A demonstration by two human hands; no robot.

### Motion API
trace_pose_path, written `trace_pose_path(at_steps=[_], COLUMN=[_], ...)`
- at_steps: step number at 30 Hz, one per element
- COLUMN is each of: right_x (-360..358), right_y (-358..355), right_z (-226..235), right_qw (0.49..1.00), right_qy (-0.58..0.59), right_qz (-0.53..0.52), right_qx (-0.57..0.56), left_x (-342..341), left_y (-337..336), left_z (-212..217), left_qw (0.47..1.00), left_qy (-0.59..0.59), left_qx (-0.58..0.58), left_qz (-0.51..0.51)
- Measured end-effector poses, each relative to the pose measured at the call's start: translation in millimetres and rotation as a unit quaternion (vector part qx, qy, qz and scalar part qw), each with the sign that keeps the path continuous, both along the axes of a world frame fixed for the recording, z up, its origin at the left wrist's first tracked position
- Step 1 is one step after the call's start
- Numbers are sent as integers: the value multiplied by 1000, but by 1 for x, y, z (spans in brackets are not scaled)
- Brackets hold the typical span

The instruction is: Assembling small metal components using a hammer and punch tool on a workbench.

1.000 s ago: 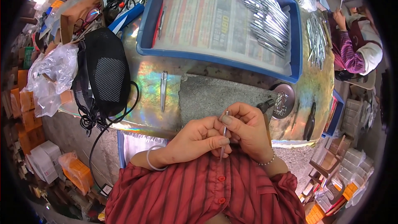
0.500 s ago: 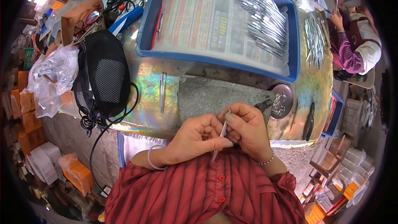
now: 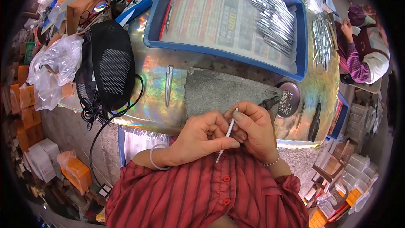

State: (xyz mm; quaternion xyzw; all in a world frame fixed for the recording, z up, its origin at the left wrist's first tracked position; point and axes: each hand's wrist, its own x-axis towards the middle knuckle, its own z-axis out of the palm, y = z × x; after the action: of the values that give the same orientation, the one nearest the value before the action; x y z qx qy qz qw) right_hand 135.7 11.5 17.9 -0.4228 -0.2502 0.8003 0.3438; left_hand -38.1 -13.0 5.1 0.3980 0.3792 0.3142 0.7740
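Note:
A slim silvery-white rod, thin at its lower end, is held slantwise in front of my red striped shirt. My left hand pinches its lower part between thumb and curled fingers. Higher up, my right hand grips it between thumb and fingertips. Its exact kind is unclear, as fingers cover part of it. Just beyond my hands lies a rough grey slab. Left of the slab rests a slim silver piece resembling tweezers. A round dark dish to the right holds small shiny metal bits.
A blue tray lined with printed paper holds a heap of slim metal pieces; another pile lies right of it. A black-handled tool lies near the right edge. At left are a black mesh bag and cable. A co-worker sits far right.
The rod has turned a little in my fingers and shows more clearly. My hands stay close together in nearly the same place. The view has shifted slightly; the co-worker's posture has changed.

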Motion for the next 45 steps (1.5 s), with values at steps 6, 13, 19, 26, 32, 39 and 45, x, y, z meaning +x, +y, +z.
trace_pose_path(at_steps=[6,13,19,26,32,39,45], right_x=[-7,-15,-22,-25,-25,-28,-29], right_y=[-5,-11,-15,-19,-22,-24,-22], right_z=[0,1,2,2,3,3,2], right_qw=[1000,999,998,998,999,999,999], right_qy=[-26,-48,-58,-58,-42,-38,-40], right_qz=[-9,3,14,25,29,25,32], right_qx=[11,13,14,12,3,5,17], left_x=[-3,-10,-17,-22,-23,-24,-23], left_y=[-3,-13,-21,-24,-26,-30,-32], left_z=[2,1,2,2,3,1,-3], left_qw=[992,986,988,988,987,984,989], left_qy=[-93,-106,-107,-100,-111,-125,-117], left_qx=[-89,-125,-109,-117,-115,-129,-93], left_qz=[-3,-20,-14,-29,-27,-9,2])
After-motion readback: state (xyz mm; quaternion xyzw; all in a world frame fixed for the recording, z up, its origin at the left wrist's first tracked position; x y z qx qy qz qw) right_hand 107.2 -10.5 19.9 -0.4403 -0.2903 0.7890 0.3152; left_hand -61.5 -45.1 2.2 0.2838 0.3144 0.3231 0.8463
